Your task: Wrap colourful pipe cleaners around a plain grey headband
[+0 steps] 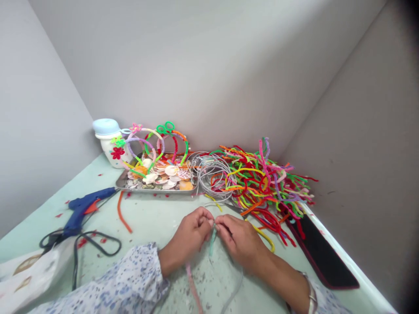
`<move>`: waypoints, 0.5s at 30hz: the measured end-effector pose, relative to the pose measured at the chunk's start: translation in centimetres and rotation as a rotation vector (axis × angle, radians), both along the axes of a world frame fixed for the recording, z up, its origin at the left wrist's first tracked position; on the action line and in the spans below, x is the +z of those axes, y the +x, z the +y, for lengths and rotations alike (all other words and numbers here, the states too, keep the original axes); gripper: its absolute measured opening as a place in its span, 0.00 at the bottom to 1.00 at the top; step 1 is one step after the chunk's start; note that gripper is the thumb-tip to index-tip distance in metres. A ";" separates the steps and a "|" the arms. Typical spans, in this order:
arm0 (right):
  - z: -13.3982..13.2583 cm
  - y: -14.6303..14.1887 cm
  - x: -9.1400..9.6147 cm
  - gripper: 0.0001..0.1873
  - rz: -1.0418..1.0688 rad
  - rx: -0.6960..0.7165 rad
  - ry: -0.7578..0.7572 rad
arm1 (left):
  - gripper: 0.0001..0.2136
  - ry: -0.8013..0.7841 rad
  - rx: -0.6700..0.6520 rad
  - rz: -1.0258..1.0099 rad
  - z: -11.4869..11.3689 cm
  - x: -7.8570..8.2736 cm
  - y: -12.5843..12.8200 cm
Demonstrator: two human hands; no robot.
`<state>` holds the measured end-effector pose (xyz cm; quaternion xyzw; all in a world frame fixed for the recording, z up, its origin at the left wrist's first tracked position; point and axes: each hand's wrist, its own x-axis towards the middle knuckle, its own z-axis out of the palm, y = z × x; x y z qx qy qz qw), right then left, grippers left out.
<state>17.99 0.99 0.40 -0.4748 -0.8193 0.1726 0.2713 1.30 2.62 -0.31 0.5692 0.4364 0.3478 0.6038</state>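
My left hand and my right hand meet fingertip to fingertip above the middle of the table. Both are closed in a pinch on a pale green pipe cleaner, whose end hangs down between them. Under my left hand a pink pipe cleaner runs towards the front edge; whether it is in that hand is hidden. A grey strand trails below my right hand, blurred. Just beyond my fingers lies a short yellow pipe cleaner.
A big heap of coloured pipe cleaners covers the back right, beside a coil of grey wire. Shells fill a metal tray with fuzzy headbands on it. A blue glue gun, white jar and black slab also lie around.
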 end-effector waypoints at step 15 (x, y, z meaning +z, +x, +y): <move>-0.2 -0.1 -0.5 0.05 0.011 -0.022 0.060 | 0.10 -0.018 -0.010 -0.026 0.1 0.0 -0.1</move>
